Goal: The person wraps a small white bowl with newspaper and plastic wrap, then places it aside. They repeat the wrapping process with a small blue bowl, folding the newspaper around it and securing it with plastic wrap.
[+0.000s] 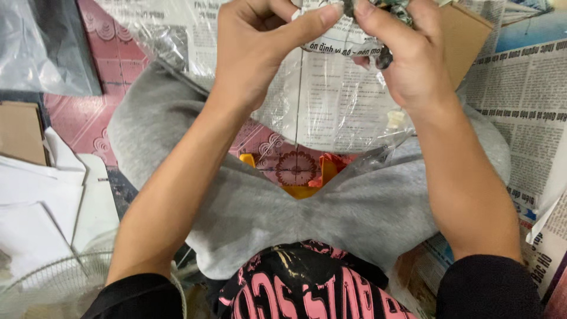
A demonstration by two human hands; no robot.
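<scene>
Pinching the top of a clear plastic bag (331,100) at twelve o'clock, the left hand (260,47) and right hand (407,53) both clench its gathered neck, probably knotting it. Closing it calls for a firm twist while the bag hangs over grey-trousered knees (331,212).

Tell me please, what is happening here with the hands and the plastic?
A seated person holds a clear plastic bag up over their lap. The left hand and the right hand both pinch its top edge, close together. The bag hangs down between grey trouser legs. Newspapers lie on the floor around.
</scene>
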